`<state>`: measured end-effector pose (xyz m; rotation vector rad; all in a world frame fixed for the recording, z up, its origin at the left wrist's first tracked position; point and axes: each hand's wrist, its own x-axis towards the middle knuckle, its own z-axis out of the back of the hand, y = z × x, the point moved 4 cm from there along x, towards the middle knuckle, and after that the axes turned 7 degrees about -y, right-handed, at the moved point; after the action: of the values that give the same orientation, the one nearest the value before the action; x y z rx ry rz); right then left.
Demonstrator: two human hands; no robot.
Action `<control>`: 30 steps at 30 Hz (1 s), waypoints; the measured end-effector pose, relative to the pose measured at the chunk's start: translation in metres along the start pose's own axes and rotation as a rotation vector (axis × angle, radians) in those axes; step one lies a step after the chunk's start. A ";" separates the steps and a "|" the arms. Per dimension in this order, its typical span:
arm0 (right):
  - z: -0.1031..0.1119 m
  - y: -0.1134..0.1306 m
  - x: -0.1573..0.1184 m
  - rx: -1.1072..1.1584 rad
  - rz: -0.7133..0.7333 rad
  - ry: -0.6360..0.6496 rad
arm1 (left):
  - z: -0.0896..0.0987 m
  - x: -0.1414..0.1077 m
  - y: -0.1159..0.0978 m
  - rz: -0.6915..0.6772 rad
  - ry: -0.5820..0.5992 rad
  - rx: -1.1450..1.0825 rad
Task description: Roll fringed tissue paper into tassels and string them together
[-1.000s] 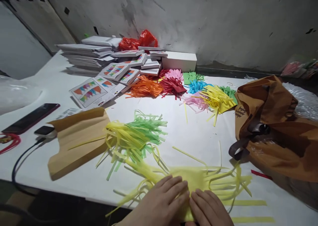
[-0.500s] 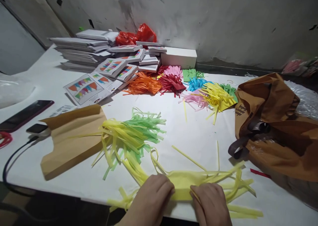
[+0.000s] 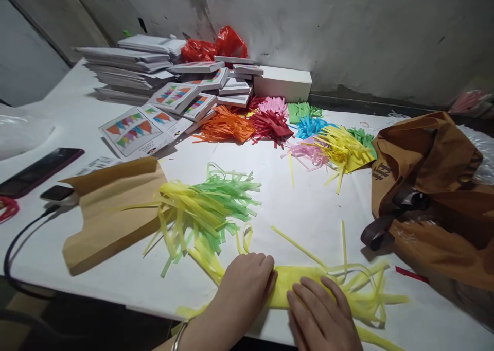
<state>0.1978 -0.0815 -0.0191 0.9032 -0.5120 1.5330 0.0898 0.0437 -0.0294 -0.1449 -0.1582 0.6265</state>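
A sheet of yellow tissue paper (image 3: 297, 275) with fringed ends lies at the table's front edge, its plain middle band folded. My left hand (image 3: 249, 284) is closed on the left side of that band, fingers curled over it. Flat across the right part of the band rests my right hand (image 3: 324, 310), its fingers stretched out. Loose yellow strips (image 3: 380, 289) spread out on the right. Beyond my left hand, a yellow and green tissue tassel bundle (image 3: 216, 196) lies partly over a brown paper sheet (image 3: 119, 207).
Colourful fringed bundles (image 3: 224, 124) lie farther back, near stacked printed packets (image 3: 131, 127) and a white box (image 3: 283, 83). A brown bag (image 3: 428, 171) stands on the right. On the left are a phone (image 3: 42, 171) and a small device with a cable (image 3: 57, 194).
My right hand has gone from pinching the fold to lying flat over the band. My left hand has shifted slightly up, and the band now lies flatter.
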 end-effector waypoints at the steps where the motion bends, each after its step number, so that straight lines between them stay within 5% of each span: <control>1: -0.002 0.001 -0.003 0.059 0.026 0.019 | 0.001 0.000 0.002 0.010 -0.010 -0.023; 4: -0.004 -0.004 -0.011 0.088 0.044 0.045 | 0.015 -0.003 0.005 0.020 -0.168 -0.102; 7: -0.005 -0.006 -0.016 0.044 0.092 0.076 | 0.031 -0.014 0.000 -0.138 -0.327 -0.210; 10: -0.003 -0.004 -0.016 0.055 0.084 0.054 | 0.030 -0.026 -0.008 -0.314 -0.250 -0.296; 17: -0.002 -0.004 -0.019 0.087 0.076 0.159 | 0.022 -0.033 0.002 -0.342 -0.227 -0.351; 24: 0.004 -0.017 -0.021 0.053 -0.284 0.185 | 0.017 -0.035 0.013 -0.137 -0.313 -0.459; 30: 0.001 -0.015 -0.013 -0.251 -0.304 0.119 | 0.013 -0.023 0.009 -0.006 -0.249 -0.269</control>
<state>0.2118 -0.0875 -0.0312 0.6577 -0.4468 1.2069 0.0642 0.0385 -0.0205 -0.3258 -0.4836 0.6144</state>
